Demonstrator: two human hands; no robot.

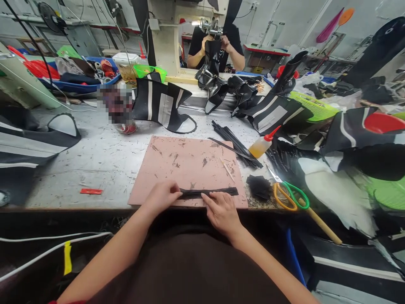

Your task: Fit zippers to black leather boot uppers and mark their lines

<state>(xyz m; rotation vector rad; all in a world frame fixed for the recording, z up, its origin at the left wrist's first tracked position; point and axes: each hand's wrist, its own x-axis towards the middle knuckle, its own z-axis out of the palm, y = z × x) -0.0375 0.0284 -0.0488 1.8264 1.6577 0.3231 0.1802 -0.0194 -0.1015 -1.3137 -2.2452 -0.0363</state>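
A narrow black strip (210, 192) lies along the near edge of a stained pink work board (186, 162). My left hand (162, 197) is curled over the strip's left end, fingertips pinching it. My right hand (221, 211) presses on the strip near its middle with the fingers bent and held together. Both hands rest at the table's front edge.
A pile of black strips (236, 143), a glue bottle with a red tip (262, 144), scissors with orange and green handles (289, 195) and a wooden stick (322, 226) lie to the right. Black-and-white boot pieces (163, 105) cover the table. Opposite, a person (217, 44) works at a machine.
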